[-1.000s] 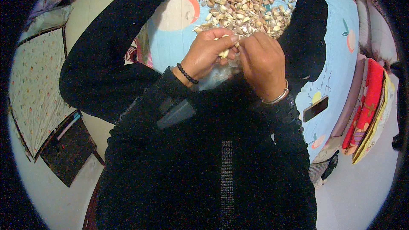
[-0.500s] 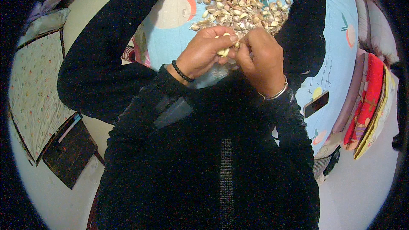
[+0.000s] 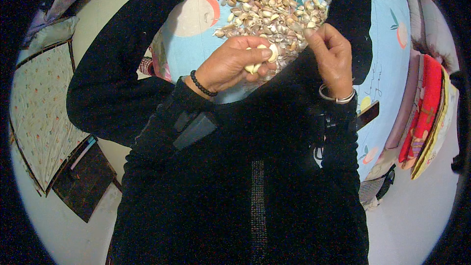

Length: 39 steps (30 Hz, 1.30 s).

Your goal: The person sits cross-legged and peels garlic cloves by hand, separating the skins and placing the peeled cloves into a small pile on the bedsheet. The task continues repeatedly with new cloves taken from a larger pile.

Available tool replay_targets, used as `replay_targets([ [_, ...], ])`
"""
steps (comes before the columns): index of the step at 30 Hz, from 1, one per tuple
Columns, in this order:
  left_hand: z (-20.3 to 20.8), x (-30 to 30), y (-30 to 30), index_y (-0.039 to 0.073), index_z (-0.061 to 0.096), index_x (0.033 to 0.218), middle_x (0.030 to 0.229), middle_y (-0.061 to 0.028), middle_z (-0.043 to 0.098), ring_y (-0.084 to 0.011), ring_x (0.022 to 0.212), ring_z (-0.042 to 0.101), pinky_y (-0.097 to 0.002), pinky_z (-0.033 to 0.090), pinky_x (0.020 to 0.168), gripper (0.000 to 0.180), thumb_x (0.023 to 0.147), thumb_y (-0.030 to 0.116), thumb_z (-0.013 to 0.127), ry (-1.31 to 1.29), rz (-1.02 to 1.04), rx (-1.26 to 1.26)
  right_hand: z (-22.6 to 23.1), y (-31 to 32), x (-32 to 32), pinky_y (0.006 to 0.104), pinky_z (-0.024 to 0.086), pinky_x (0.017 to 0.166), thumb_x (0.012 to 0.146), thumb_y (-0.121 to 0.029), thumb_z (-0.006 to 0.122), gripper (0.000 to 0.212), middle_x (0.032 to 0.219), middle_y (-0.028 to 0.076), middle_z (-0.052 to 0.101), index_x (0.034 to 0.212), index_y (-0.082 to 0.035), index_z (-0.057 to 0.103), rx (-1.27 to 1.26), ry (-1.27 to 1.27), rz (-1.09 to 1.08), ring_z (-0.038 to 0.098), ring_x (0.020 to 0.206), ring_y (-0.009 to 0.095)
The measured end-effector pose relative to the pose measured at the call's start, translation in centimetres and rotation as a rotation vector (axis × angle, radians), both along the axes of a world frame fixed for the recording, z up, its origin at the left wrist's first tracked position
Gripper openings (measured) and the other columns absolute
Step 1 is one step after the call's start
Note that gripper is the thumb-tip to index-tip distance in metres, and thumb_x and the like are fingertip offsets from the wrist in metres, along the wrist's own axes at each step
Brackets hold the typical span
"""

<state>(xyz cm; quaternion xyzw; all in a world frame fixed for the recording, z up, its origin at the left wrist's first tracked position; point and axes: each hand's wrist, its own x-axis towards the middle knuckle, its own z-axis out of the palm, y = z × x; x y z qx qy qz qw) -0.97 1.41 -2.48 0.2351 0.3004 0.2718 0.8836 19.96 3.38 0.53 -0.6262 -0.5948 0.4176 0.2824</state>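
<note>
Several pale peeled garlic cloves sit in my left hand, its fingers curled round them and the thumb pressing one clove at the front. My right hand is apart from it to the right, thumb and forefinger brought together. Whatever lies between those fingertips is blurred and too small to name. Just beyond both hands, a heap of unpeeled garlic cloves spreads over the blue sheet, with loose papery skins at its near side.
My black-clad legs frame the heap on both sides. A phone lies on the sheet beyond my right forearm. Folded red cloth is stacked at the far right. On the left stand a dark wooden board and a patterned panel.
My right hand has drawn away from the left, moving right with its fingers still pinched. The left hand keeps its garlic cloves, which now show more fully.
</note>
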Motion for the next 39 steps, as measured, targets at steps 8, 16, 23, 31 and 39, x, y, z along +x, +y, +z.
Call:
replay_targets([
  [8, -0.1, 0.0, -0.1, 0.001, 0.054, 0.094, 0.081, -0.0057, 0.061, -0.0061, 0.061, 0.055, -0.0154, 0.039, 0.044, 0.017, 0.089, 0.017, 0.054, 0.003, -0.025, -0.029, -0.7, -1.6, -2.2, 0.0223, 0.040, 0.058, 0.078, -0.010, 0.062, 0.012, 0.073, 0.003, 0.055, 0.086, -0.002, 0.062, -0.029, 0.247, 0.227, 0.050, 0.064, 0.010],
  [16, 0.6, 0.0, 0.1, 0.001, 0.057, 0.106, 0.084, -0.0023, 0.059, -0.0044, 0.067, 0.053, -0.0148, 0.035, 0.047, 0.024, 0.088, 0.017, 0.057, 0.071, 0.152, 0.070, -0.9, -1.9, -2.8, 0.0219, 0.042, 0.057, 0.080, -0.009, 0.062, 0.009, 0.073, 0.002, 0.060, 0.082, 0.000, 0.060, -0.035, 0.410, -0.081, 0.053, 0.063, 0.008],
  [23, 0.8, 0.5, -0.3, 0.003, 0.058, 0.109, 0.084, -0.0009, 0.059, -0.0047, 0.069, 0.053, -0.0158, 0.039, 0.051, 0.028, 0.083, 0.013, 0.063, 0.265, 0.257, 0.182, -1.6, -2.4, -4.6, 0.0206, 0.046, 0.057, 0.082, -0.005, 0.059, 0.006, 0.073, 0.004, 0.060, 0.083, 0.000, 0.056, -0.075, 0.605, -0.300, 0.058, 0.063, 0.010],
  [31, -0.1, 0.5, -0.3, 0.000, 0.064, 0.095, 0.084, -0.0013, 0.062, -0.0072, 0.070, 0.056, -0.0198, 0.046, 0.062, 0.017, 0.081, 0.008, 0.065, 0.496, 0.408, 0.338, -1.7, -2.5, -4.8, 0.0259, 0.046, 0.058, 0.078, -0.005, 0.059, 0.007, 0.073, 0.006, 0.061, 0.082, 0.000, 0.059, -0.123, 0.250, -0.083, 0.058, 0.066, 0.013],
  [39, -0.7, 0.4, -0.3, 0.003, 0.065, 0.095, 0.084, -0.0020, 0.062, -0.0087, 0.077, 0.056, -0.0221, 0.046, 0.068, 0.018, 0.079, 0.011, 0.066, 0.693, 0.332, 0.709, 0.5, -1.8, -4.4, 0.0228, 0.042, 0.062, 0.080, -0.011, 0.060, 0.015, 0.073, 0.005, 0.061, 0.083, 0.003, 0.060, 0.091, 0.041, 0.072, 0.054, 0.067, 0.009],
])
